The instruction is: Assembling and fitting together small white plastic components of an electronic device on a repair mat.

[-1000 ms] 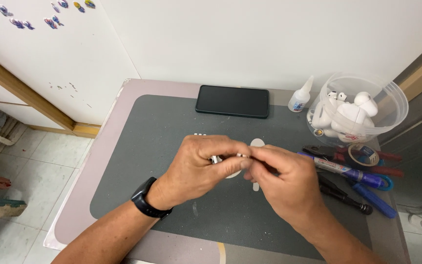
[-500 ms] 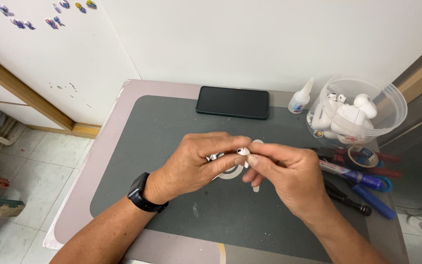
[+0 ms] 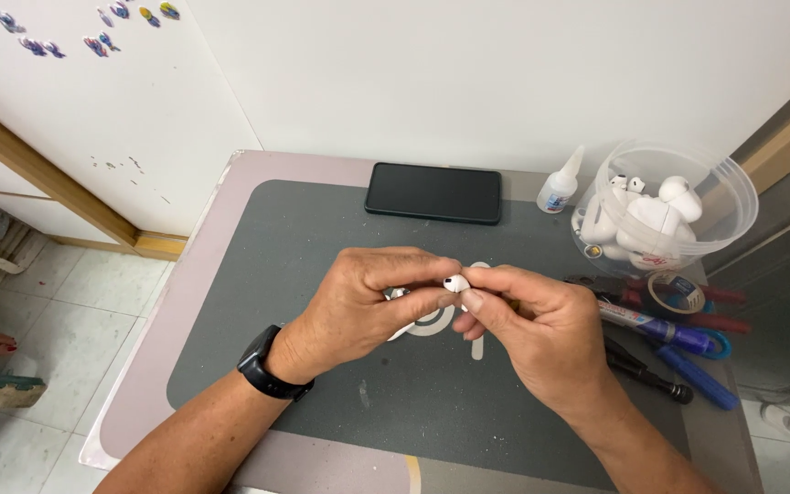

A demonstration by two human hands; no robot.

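Note:
My left hand (image 3: 363,306) and my right hand (image 3: 537,325) meet above the middle of a grey mat (image 3: 276,265). Between their fingertips they pinch a small white earbud (image 3: 455,284) with a dark tip. A small silvery piece (image 3: 396,294) shows between the fingers of my left hand. A black watch (image 3: 267,366) sits on my left wrist. Under the hands lie white pieces (image 3: 432,325) on the mat, mostly hidden.
A black phone (image 3: 432,193) lies at the mat's far edge. A small glue bottle (image 3: 559,186) stands beside a clear tub (image 3: 665,215) of white earbud parts. Tape roll (image 3: 675,291), pens and tools (image 3: 678,334) lie at the right. A wall stands behind the table.
Both hands stay together over the mat. The white earbud now shows more plainly between the fingertips, turned slightly.

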